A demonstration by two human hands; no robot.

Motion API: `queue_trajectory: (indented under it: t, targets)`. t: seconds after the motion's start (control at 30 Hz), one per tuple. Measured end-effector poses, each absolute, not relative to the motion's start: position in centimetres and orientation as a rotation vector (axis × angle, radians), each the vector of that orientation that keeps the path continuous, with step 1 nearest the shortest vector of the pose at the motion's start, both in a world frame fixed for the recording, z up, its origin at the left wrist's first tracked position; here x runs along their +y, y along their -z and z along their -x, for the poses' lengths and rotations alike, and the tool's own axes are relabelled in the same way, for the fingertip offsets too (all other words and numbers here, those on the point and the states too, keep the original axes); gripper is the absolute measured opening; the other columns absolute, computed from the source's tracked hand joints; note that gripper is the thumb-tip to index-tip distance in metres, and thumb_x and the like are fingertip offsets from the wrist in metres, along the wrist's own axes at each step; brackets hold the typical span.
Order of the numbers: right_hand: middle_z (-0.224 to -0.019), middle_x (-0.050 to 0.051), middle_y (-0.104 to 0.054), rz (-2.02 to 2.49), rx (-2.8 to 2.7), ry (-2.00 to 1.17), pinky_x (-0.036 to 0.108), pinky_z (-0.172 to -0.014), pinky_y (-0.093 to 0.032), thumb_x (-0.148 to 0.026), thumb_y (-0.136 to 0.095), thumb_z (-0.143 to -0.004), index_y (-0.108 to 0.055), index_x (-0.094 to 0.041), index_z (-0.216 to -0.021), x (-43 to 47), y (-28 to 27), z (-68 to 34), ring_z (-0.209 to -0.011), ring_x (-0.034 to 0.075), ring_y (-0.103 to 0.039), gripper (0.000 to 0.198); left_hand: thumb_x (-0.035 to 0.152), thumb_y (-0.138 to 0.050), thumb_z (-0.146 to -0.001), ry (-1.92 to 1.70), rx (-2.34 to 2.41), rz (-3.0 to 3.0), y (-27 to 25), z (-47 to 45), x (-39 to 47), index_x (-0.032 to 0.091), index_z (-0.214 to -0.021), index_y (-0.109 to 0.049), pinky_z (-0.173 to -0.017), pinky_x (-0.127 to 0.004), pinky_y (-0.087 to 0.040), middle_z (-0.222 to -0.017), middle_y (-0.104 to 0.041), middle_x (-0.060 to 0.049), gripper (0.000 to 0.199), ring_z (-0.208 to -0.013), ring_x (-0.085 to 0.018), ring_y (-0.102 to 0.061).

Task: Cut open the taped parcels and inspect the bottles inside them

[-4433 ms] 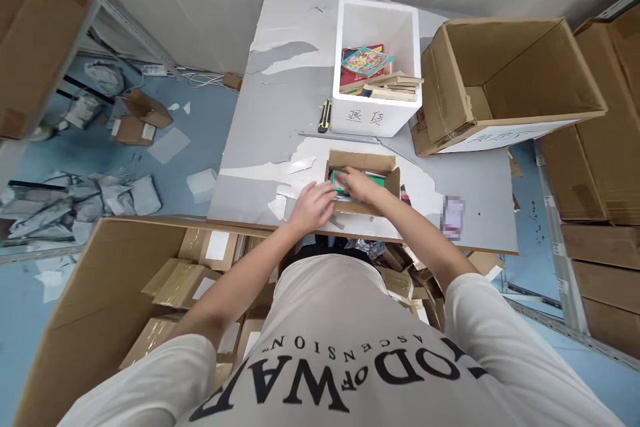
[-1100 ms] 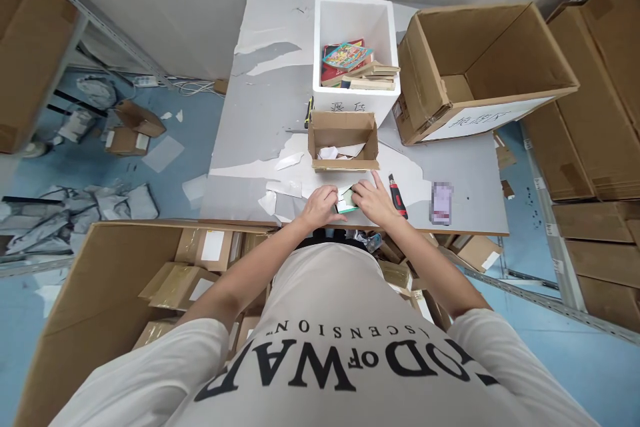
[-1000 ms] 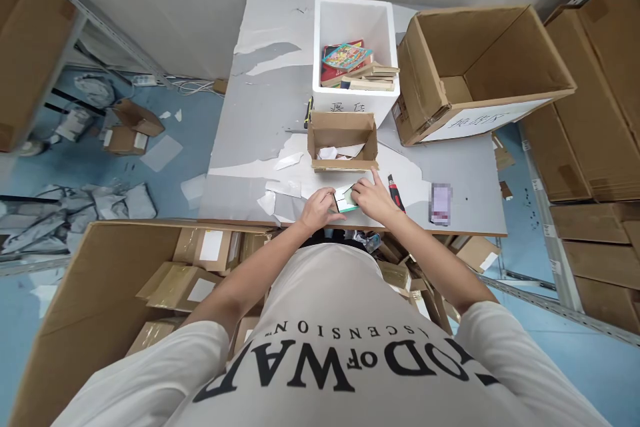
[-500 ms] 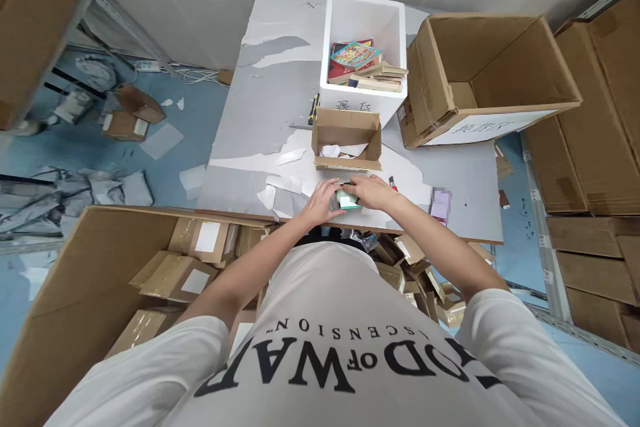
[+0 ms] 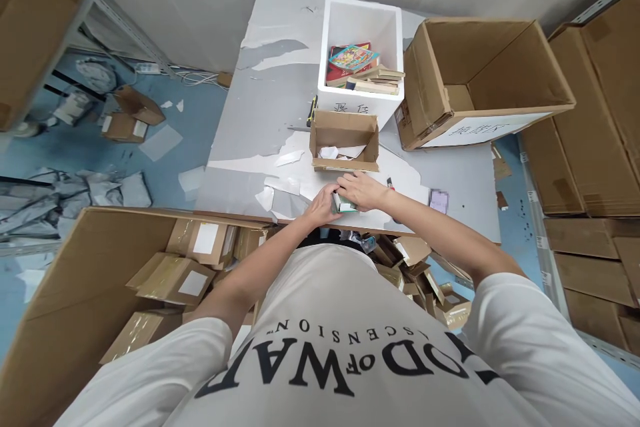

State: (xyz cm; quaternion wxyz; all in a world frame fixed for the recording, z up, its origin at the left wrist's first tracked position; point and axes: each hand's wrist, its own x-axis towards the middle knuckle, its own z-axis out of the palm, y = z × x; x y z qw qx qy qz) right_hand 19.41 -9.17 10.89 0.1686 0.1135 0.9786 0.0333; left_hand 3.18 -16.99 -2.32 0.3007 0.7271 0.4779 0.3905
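Observation:
A small green and white book (image 5: 344,203) lies near the front edge of the grey table (image 5: 260,127). My left hand (image 5: 324,203) grips its left side and my right hand (image 5: 361,189) lies over its top, fingers curled on it. Just behind my hands stands a small open cardboard box (image 5: 344,140) with crumpled white paper inside. Farther back a white foam box (image 5: 361,67) holds several colourful books.
A large open carton (image 5: 480,80) lies on the table's right. A red utility knife (image 5: 390,181) and a phone (image 5: 439,201) lie right of my hands, a yellow-black cutter (image 5: 313,109) by the foam box. A big carton of taped parcels (image 5: 195,260) stands lower left. Scraps cover the floor.
The book came out of the small cardboard box, which now stands farther back. Both hands have turned the book near the table's front edge; my right hand has moved over its top.

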Motion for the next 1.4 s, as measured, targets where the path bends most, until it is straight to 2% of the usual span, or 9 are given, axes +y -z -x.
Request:
queue_trajectory:
  t: [0.27,0.43,0.53,0.73,0.9,1.07,1.17,1.3,1.4]
  targets:
    - [-0.115,0.017,-0.049,-0.287,2.862,0.259,0.038,-0.080,-0.044,-0.026,-0.074,-0.063,-0.045,-0.007,-0.124,-7.5,-10.8,-21.0,-0.102,0.029,-0.048,0.071,0.019,-0.081,-0.054,-1.028,1.255,-1.996,2.8,-4.1,-16.2,0.011,-0.143,-0.023,-0.108,-0.054,-0.038,-0.138,-0.043,-0.024,0.106,-0.131,-0.038,-0.044]
    - [-0.113,0.015,-0.053,-0.323,3.035,0.619,0.043,-0.082,-0.047,-0.032,-0.071,-0.065,-0.044,-0.014,-0.121,-6.9,-11.2,-21.9,-0.101,0.030,-0.054,0.065,0.022,-0.079,-0.059,-0.942,1.234,-1.962,2.4,-3.3,-15.9,0.008,-0.149,-0.008,-0.109,-0.054,-0.036,-0.143,-0.039,-0.027,0.116,-0.134,-0.038,-0.041]
    - [-0.105,0.012,-0.060,-0.557,3.048,0.787,0.041,-0.078,-0.049,-0.030,-0.070,-0.064,-0.046,-0.017,-0.116,-6.8,-12.7,-22.4,-0.093,0.028,-0.059,0.059,0.029,-0.079,-0.061,-0.882,1.246,-1.892,2.0,-2.8,-15.7,0.008,-0.151,0.000,-0.109,-0.053,-0.037,-0.140,-0.044,-0.026,0.122,-0.133,-0.037,-0.043]
    - [-0.118,0.011,-0.063,-0.931,3.233,0.952,0.040,-0.085,-0.050,-0.030,-0.069,-0.062,-0.049,-0.020,-0.125,-6.4,-17.5,-23.8,-0.102,0.028,-0.062,0.067,0.032,-0.080,-0.061,-0.819,1.349,-1.879,1.8,-2.6,-15.5,0.011,-0.152,0.004,-0.111,-0.051,-0.035,-0.152,-0.027,-0.025,0.126,-0.140,-0.038,-0.033]
    - [-0.123,0.008,-0.061,-1.127,3.357,0.982,0.042,-0.087,-0.051,-0.040,-0.069,-0.065,-0.050,-0.025,-0.133,-5.6,-20.9,-26.4,-0.107,0.029,-0.060,0.072,0.033,-0.079,-0.064,-0.813,1.333,-1.875,1.5,-2.7,-15.6,0.013,-0.151,0.013,-0.108,-0.051,-0.038,-0.145,-0.039,-0.023,0.128,-0.135,-0.035,-0.041]
    - [-0.122,0.009,-0.059,-1.610,3.397,1.218,0.046,-0.092,-0.051,-0.057,-0.071,-0.064,-0.051,-0.025,-0.127,-6.0,-20.7,-28.5,-0.108,0.030,-0.058,0.073,0.046,-0.084,-0.058,-0.916,1.298,-1.807,0.3,-3.0,-16.0,0.012,-0.151,0.014,-0.109,-0.054,-0.036,-0.146,-0.036,-0.027,0.139,-0.136,-0.037,-0.040]
    - [-0.124,0.011,-0.053,-1.985,3.336,1.301,0.050,-0.096,-0.048,-0.065,-0.067,-0.065,-0.042,-0.026,-0.130,-7.3,-18.6,-28.3,-0.113,0.031,-0.054,0.079,0.056,-0.085,-0.050,-0.997,1.288,-1.761,-1.1,-2.9,-16.8,0.010,-0.152,0.004,-0.112,-0.057,-0.030,-0.149,-0.029,-0.030,0.143,-0.139,-0.041,-0.033]
    - [-0.127,0.015,-0.043,-2.433,3.217,1.087,0.053,-0.096,-0.047,-0.058,-0.069,-0.068,-0.020,-0.029,-0.135,-10.4,-15.4,-25.8,-0.120,0.033,-0.050,0.088,0.065,-0.074,-0.063,-1.327,1.314,-1.630,-5.3,-3.6,-17.7,0.016,-0.150,-0.022,-0.116,-0.055,-0.022,-0.152,-0.031,-0.022,0.113,-0.143,-0.037,-0.027]
    - [-0.125,0.017,-0.039,-2.624,3.143,0.781,0.057,-0.095,-0.047,-0.050,-0.071,-0.069,-0.012,-0.029,-0.134,-13.1,-13.8,-23.1,-0.124,0.035,-0.047,0.090,0.060,-0.055,-0.085,-1.348,1.112,-1.373,-9.7,-5.4,-17.3,0.022,-0.148,-0.029,-0.114,-0.051,-0.031,-0.145,-0.045,-0.016,0.078,-0.137,-0.030,-0.041]
